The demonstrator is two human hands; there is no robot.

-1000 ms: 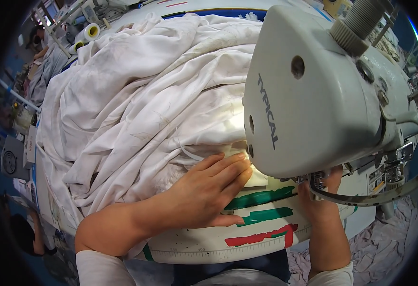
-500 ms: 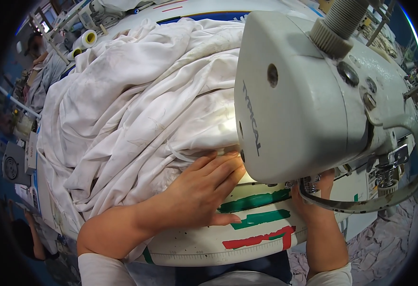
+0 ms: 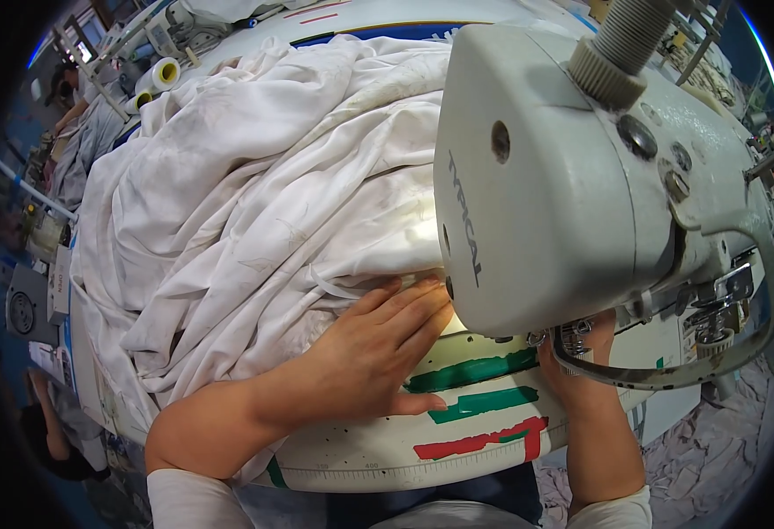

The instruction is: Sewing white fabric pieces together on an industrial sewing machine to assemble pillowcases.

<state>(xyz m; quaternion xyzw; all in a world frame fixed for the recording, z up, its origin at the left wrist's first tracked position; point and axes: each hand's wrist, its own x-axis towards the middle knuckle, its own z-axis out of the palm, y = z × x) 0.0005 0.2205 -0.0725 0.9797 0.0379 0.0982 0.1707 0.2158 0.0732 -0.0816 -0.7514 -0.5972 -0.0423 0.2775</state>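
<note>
A big heap of white cloth covers the left and middle of the sewing table. On its near edge, beside the head of a white sewing machine, my left hand lies flat with the fingers stretched forward. Its thumb reaches sideways over the table, and the fingertips come close to the machine head. My right hand is reaching under the machine, near the tension parts. The machine and a curved tube in front of it hide the right fingers, so what they touch does not show.
Green tape and red tape mark the table's near side, above a printed ruler edge. Thread cones stand at the far left. More pale cloth lies low on the right. Another person's arm shows at the left rim.
Both of my hands keep almost the same places, and the cloth heap looks unmoved. The view has shifted very slightly. At the left rim the other person's arm has moved a little.
</note>
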